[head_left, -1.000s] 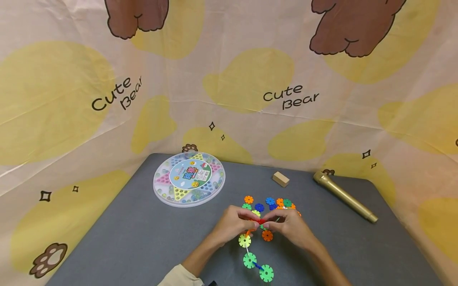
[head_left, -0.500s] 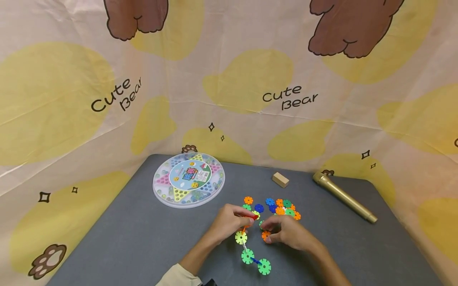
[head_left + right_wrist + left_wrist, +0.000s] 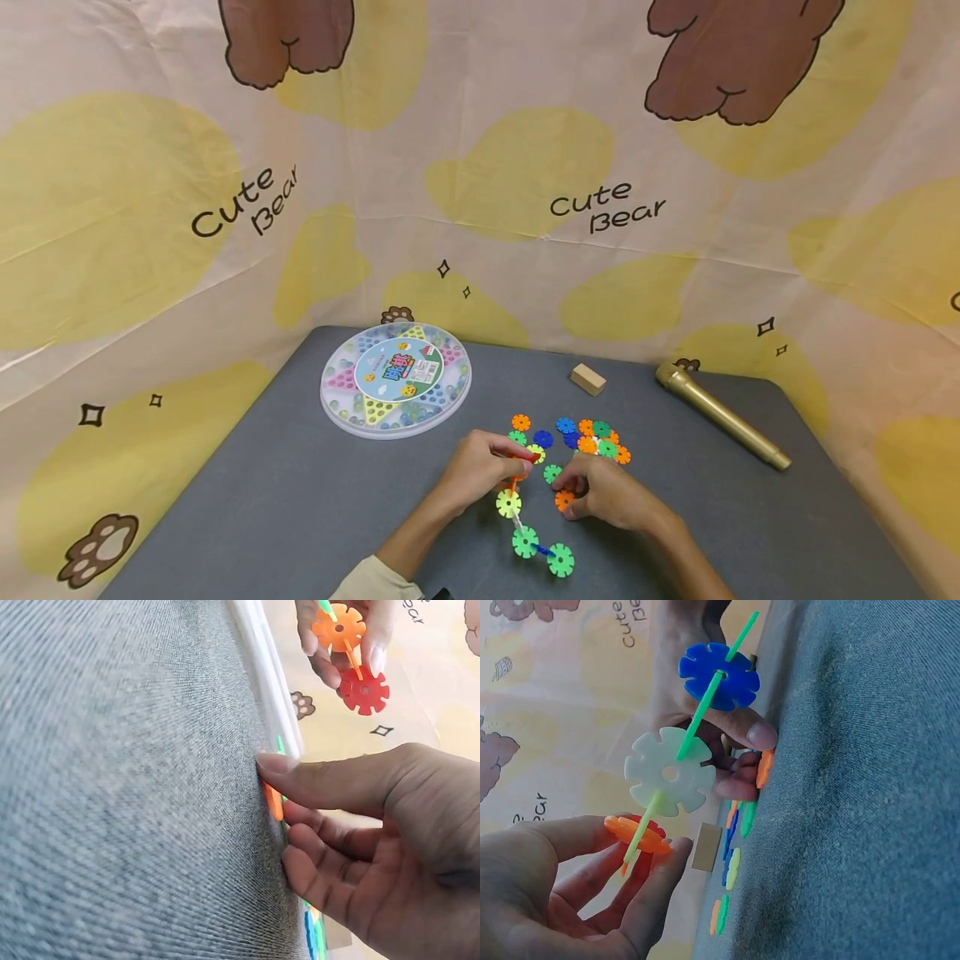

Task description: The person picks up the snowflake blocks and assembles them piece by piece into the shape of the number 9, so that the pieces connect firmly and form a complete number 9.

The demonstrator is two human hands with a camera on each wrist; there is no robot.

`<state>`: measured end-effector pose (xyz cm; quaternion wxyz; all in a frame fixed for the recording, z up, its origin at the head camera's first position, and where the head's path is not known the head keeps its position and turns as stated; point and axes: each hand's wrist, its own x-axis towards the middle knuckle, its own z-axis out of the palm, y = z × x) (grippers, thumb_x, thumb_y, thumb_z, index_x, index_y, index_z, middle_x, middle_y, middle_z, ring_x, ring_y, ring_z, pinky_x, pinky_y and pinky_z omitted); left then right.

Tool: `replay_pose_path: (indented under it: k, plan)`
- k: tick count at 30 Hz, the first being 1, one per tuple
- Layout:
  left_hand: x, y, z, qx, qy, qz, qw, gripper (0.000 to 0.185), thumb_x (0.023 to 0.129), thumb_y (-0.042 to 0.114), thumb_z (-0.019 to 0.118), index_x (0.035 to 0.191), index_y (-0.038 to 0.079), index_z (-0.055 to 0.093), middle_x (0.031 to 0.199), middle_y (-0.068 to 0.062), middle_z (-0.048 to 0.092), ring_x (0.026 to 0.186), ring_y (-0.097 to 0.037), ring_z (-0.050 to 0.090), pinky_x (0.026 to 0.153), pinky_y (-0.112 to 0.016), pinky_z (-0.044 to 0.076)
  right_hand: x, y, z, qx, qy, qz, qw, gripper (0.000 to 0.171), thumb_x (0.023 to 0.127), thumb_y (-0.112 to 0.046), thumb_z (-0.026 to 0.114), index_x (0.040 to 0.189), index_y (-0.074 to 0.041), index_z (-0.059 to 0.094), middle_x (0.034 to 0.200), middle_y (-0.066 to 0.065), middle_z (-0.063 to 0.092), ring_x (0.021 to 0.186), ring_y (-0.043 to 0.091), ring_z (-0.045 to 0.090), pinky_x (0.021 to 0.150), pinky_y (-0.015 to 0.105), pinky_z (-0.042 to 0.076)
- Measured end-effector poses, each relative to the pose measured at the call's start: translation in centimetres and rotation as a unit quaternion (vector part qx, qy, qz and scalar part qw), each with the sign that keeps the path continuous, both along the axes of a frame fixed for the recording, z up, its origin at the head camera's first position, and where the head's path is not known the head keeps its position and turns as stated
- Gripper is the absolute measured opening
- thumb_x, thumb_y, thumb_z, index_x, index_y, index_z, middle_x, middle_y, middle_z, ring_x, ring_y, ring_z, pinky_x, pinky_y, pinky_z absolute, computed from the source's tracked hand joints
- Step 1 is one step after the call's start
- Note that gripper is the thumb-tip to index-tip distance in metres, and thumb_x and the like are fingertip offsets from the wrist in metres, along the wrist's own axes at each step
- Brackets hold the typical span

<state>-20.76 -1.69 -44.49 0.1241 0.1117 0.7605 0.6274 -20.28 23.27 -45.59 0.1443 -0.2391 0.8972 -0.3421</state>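
My left hand pinches the red and orange end of a chain of notched plastic building discs. The chain hangs toward me: a yellow disc, a white disc, a green disc, a blue disc and another green disc, slotted at right angles to one another. The red disc is fixed beside the orange disc at the left fingertips. Down at the table, my right hand pinches a loose orange disc between thumb and fingers. A loose green disc lies just beyond.
Several loose discs lie behind the hands, some overlapping. Further back are a wooden block and a round marble board game at the left. A gold microphone-shaped stick lies on the grey table at the right.
My right hand has let go of the red disc, moved down to the loose orange disc and shifted it slightly right. The left hand has kept hold of the chain.
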Motion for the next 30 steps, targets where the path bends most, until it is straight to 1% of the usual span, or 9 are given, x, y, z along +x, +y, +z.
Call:
replay_pose_path:
  k: [2,5,9,13,15,19,23,27,30]
  plan:
    - [0.0,0.0,-0.1,0.004,0.000,-0.001,1.0000,0.012,0.087,0.013,0.083,0.097,0.006,0.085,0.089,-0.003,0.079,0.067,-0.011,0.068,0.062,-0.026,0.059,0.0,0.1,0.0,0.005,-0.004,-0.009,1.000,0.023,0.081,-0.011,0.092,0.100,-0.012,0.078,0.091,-0.004,0.066,0.078,0.013,0.057,0.067,0.026,0.049]
    - [0.1,0.1,-0.1,0.008,-0.002,-0.002,1.0000,0.011,0.088,0.013,0.083,0.097,0.006,0.085,0.087,-0.004,0.079,0.067,-0.013,0.069,0.063,-0.026,0.060,0.0,0.2,-0.1,0.004,-0.015,-0.029,0.999,0.025,0.079,-0.012,0.093,0.094,-0.012,0.073,0.084,-0.002,0.063,0.074,0.015,0.056,0.064,0.026,0.047]
    - [0.2,0.2,-0.2,0.000,0.000,0.000,1.0000,0.010,0.089,0.013,0.081,0.096,0.008,0.085,0.085,-0.004,0.079,0.068,-0.017,0.071,0.064,-0.026,0.060,0.1,0.4,0.0,-0.018,-0.027,-0.050,0.998,0.024,0.081,-0.009,0.092,0.090,-0.011,0.069,0.078,-0.001,0.060,0.069,0.015,0.055,0.060,0.025,0.047]
    - [0.2,0.2,-0.2,-0.013,-0.003,0.001,0.9999,0.007,0.090,0.013,0.082,0.094,0.009,0.085,0.083,-0.002,0.078,0.067,-0.018,0.071,0.064,-0.026,0.059,0.1,0.5,0.2,-0.072,-0.047,-0.065,0.994,0.010,0.091,-0.006,0.082,0.092,-0.004,0.072,0.079,0.002,0.066,0.068,0.016,0.061,0.061,0.027,0.057]
    - [0.3,0.3,-0.2,-0.017,-0.004,0.001,0.9998,0.006,0.090,0.013,0.082,0.093,0.009,0.085,0.083,-0.002,0.078,0.066,-0.019,0.072,0.064,-0.026,0.059,0.1,0.5,0.3,-0.101,-0.058,-0.073,0.991,0.007,0.095,-0.007,0.078,0.094,-0.003,0.072,0.081,0.006,0.069,0.068,0.018,0.065,0.063,0.030,0.061]
    - [0.3,0.3,-0.2,-0.017,0.002,-0.004,0.9998,0.007,0.090,0.014,0.081,0.094,0.009,0.085,0.083,-0.002,0.077,0.066,-0.020,0.071,0.063,-0.027,0.059,0.0,0.5,0.7,-0.131,-0.066,-0.084,0.986,0.011,0.099,-0.014,0.075,0.099,-0.004,0.070,0.084,0.013,0.071,0.071,0.023,0.067,0.066,0.033,0.063]
    - [0.4,0.2,-0.3,-0.011,0.009,-0.014,0.9998,0.009,0.091,0.013,0.080,0.096,0.008,0.085,0.082,-0.003,0.077,0.064,-0.021,0.071,0.062,-0.027,0.058,0.0,0.4,0.9,-0.146,-0.075,-0.092,0.982,0.015,0.101,-0.018,0.074,0.103,-0.004,0.069,0.084,0.013,0.069,0.073,0.026,0.067,0.067,0.034,0.062]
    - [0.3,0.2,-0.2,-0.010,0.010,-0.016,0.9998,0.009,0.090,0.013,0.081,0.096,0.007,0.085,0.081,-0.003,0.077,0.066,-0.028,0.073,0.062,-0.027,0.058,-0.1,0.2,1.0,-0.173,-0.089,-0.102,0.976,0.020,0.102,-0.020,0.072,0.106,-0.001,0.067,0.085,0.012,0.070,0.074,0.025,0.065,0.068,0.033,0.062]
    - [0.3,0.3,-0.1,-0.014,0.011,-0.017,0.9997,0.009,0.090,0.013,0.082,0.096,0.008,0.085,0.080,-0.003,0.078,0.068,-0.029,0.074,0.062,-0.027,0.058,-0.1,0.3,1.0,-0.194,-0.098,-0.108,0.970,0.023,0.103,-0.019,0.072,0.110,0.002,0.067,0.086,0.013,0.071,0.074,0.023,0.065,0.069,0.033,0.063]
